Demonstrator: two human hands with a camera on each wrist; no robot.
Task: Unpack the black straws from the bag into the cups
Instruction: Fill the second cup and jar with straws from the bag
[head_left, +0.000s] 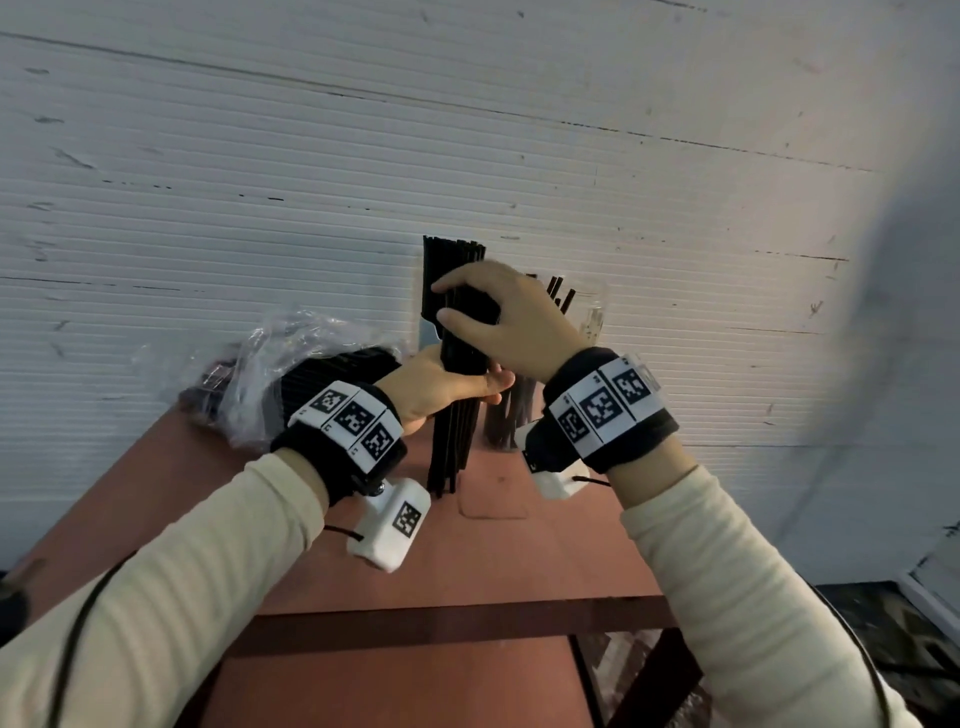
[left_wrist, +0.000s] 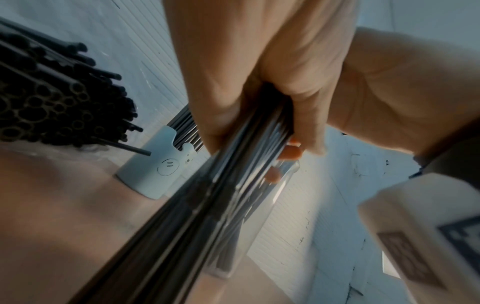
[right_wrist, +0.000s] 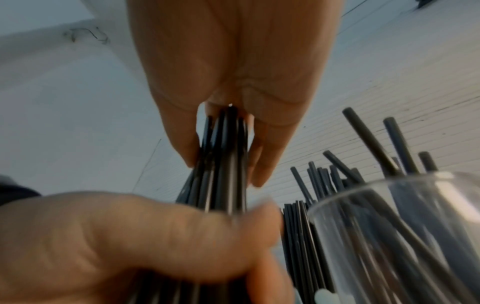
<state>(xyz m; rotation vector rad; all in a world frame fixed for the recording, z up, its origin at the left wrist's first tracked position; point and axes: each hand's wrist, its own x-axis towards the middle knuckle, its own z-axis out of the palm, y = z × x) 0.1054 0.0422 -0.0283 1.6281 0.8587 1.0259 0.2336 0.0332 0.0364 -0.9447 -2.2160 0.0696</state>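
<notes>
At the left of the reddish table (head_left: 519, 561) lies the crinkled clear bag (head_left: 260, 364), more black straws showing at its open end. The left hand (head_left: 441, 387) curls round the middle of an upright bundle of black straws (head_left: 452, 447) whose lower ends rest on the tabletop. Above it the right hand (head_left: 498, 322) wraps the same bundle, fingers bent over it. Behind stands a pale cup (left_wrist: 153, 170) with straws in it; to the right, a clear glass cup (right_wrist: 405, 236) also holds some.
</notes>
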